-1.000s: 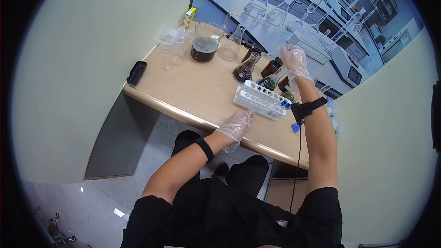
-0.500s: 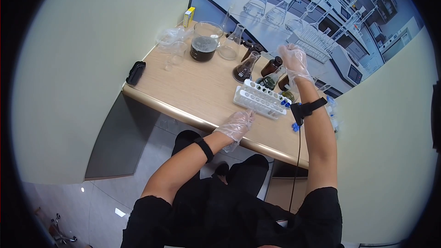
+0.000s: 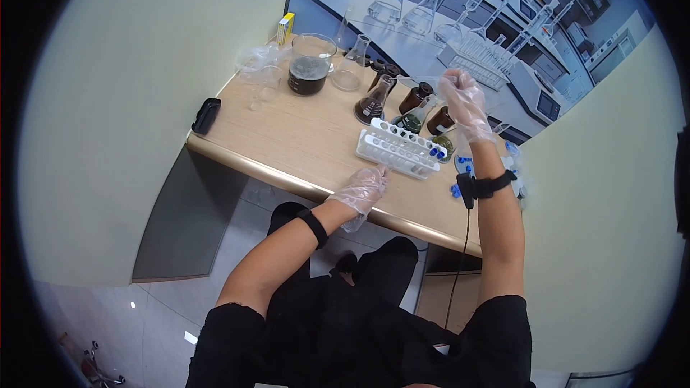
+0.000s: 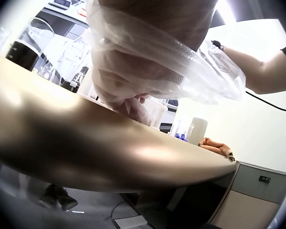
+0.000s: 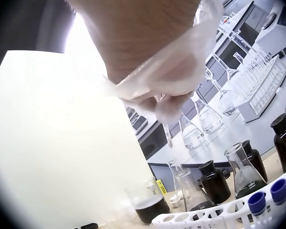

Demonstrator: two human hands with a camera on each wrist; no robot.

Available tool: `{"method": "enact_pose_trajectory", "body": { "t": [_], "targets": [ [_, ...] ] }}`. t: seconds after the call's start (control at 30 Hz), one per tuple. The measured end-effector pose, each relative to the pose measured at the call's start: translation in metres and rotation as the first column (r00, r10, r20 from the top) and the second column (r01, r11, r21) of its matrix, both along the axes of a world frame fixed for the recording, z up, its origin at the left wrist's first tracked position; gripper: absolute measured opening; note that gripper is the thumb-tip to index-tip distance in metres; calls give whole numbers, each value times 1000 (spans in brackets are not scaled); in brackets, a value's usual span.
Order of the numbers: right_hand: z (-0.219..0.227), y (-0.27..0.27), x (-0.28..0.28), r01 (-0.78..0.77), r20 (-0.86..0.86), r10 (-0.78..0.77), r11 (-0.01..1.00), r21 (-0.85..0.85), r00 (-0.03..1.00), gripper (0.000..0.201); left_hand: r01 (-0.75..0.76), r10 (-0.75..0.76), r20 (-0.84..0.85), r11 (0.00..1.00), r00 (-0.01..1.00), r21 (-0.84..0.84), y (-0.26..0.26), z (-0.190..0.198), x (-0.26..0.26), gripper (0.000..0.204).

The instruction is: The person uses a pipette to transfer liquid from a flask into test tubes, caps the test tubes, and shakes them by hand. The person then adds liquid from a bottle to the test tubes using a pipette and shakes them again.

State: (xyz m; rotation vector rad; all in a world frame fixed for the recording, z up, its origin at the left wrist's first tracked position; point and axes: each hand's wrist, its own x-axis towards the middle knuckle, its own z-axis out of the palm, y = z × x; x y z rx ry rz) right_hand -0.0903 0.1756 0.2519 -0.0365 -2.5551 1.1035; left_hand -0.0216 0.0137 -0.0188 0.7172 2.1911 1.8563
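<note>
Fingers bent in close on the gloved right hand (image 3: 466,104), up high over the back of the table (image 3: 287,136), pinching a slim clear tube (image 5: 168,136), pointing downward below the fingertips in the right wrist view. Faint marks along that tube, too blurred to read. Down now to the left hand (image 3: 359,190), gloved as well, low at the table's front edge, fingers bent, tips right by the front of the white test-tube rack (image 3: 392,159). Touching or just beside? Hard to tell, and likewise whether gripping anything. Two blue caps (image 3: 437,151) at the rack's right end, with more loose blue caps (image 3: 456,190) lying further right on the wood. Just behind the rack, a dark-filled conical flask (image 3: 370,108) with white print, too small to read, then a green-tinted flask (image 3: 411,123) near a brown bottle (image 3: 415,98). Out left, a big beaker (image 3: 309,85), dark liquid inside, white graduation marks on the glass, beside a clear conical flask (image 3: 348,75). Past those, a crumpled plastic bag (image 3: 260,61) and a yellow box (image 3: 286,29), lettering illegible. Nearest the table's left end, a black case (image 3: 207,116).
</note>
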Motion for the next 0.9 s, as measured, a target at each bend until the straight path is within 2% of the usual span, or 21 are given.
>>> {"method": "enact_pose_trajectory", "body": {
  "t": [0.03,0.1,0.13,0.23,0.3,0.43,0.5,0.6,0.7,0.77,0.83,0.9],
  "targets": [
    [-4,7,8,4,-1,-4,1000,-1,1000,38,-1,2,27,999,1000,-40,-5,14,6,12],
    [-13,25,24,-151,-155,144,988,-32,977,39,4,0,53,997,999,-79,-9,28,10,13],
    [-10,26,41,-171,-142,168,985,-10,976,39,5,2,66,995,998,-101,-10,30,10,14],
    [-7,23,83,-146,-51,145,989,-10,988,36,14,-6,82,995,997,-101,-10,26,9,15],
    [-10,27,103,-166,-30,164,984,-67,986,31,17,-10,84,997,996,-78,-11,27,9,15],
    [-22,35,128,-181,-34,179,978,-98,983,26,1,6,62,993,998,-121,-12,33,11,14],
    [-22,36,137,-138,71,146,984,-115,987,25,8,1,85,994,996,-112,-12,34,12,14],
    [-30,38,143,-129,121,147,981,-147,982,24,14,-8,48,991,999,-132,-13,34,12,14],
    [-37,39,147,-113,136,136,980,-163,981,22,-2,6,28,989,1000,-146,-13,32,11,16],
    [-41,40,149,-113,123,137,976,-185,983,22,-18,8,-58,985,998,-171,-11,25,8,16],
    [-43,39,152,-112,110,136,972,-205,985,21,-15,8,-41,984,999,-179,-10,22,7,16],
    [-43,38,155,-92,-6,94,956,-279,996,21,-13,9,-23,983,1000,-185,-9,22,6,17]
  ]
}}
